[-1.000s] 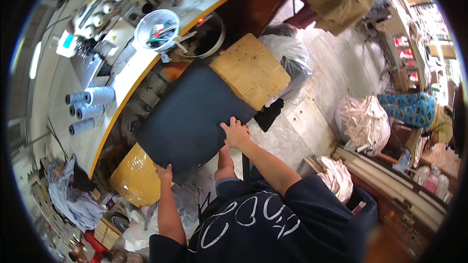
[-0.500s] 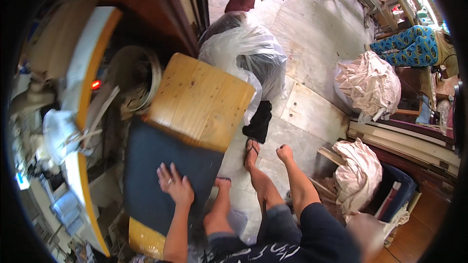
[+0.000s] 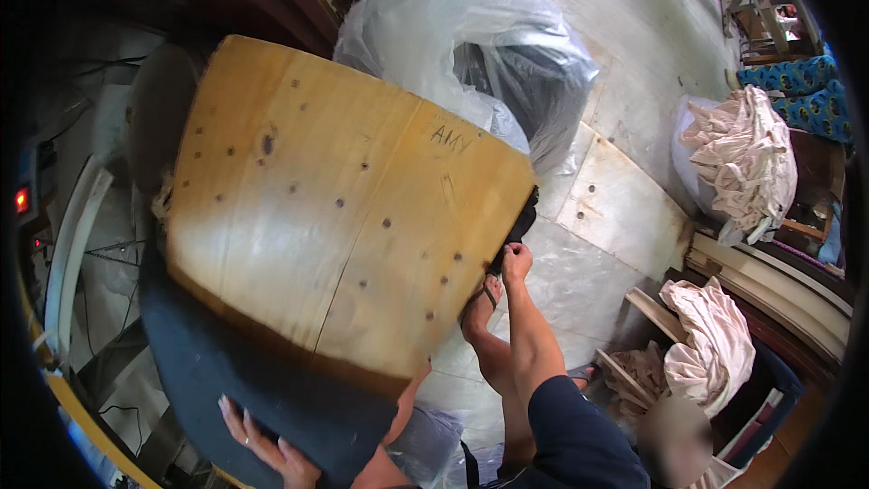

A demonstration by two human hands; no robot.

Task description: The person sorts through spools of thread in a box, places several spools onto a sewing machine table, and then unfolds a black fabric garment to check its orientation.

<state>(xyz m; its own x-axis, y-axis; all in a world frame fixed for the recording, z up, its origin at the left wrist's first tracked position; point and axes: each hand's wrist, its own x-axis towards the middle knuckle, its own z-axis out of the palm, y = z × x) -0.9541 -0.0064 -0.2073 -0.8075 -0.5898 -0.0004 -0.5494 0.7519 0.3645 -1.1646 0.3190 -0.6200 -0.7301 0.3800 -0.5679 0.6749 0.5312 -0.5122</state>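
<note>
My left hand (image 3: 269,448), a ring on one finger, lies with fingers stretched out on a dark blue-black flat surface (image 3: 208,367). Against that surface stands a wooden board (image 3: 299,208) of light planks, dotted with dark nail heads or holes. Just past the board's right edge, my right hand (image 3: 517,263) is closed in a pinch on a black cloth (image 3: 527,217) down by my sandaled foot (image 3: 482,303). Part of the cloth is hidden behind the board.
A large clear plastic bag (image 3: 534,72) sits on the tiled floor beyond the board. At right are a heap of pale pink cloth (image 3: 747,154) and another pink cloth (image 3: 711,340) draped over a wooden-framed box. Patterned blue trousers (image 3: 797,95) show at far right.
My view has leaned in, so the board looms larger. My right hand has gone from a fist over the floor to the black cloth. The left stays on the dark surface.
</note>
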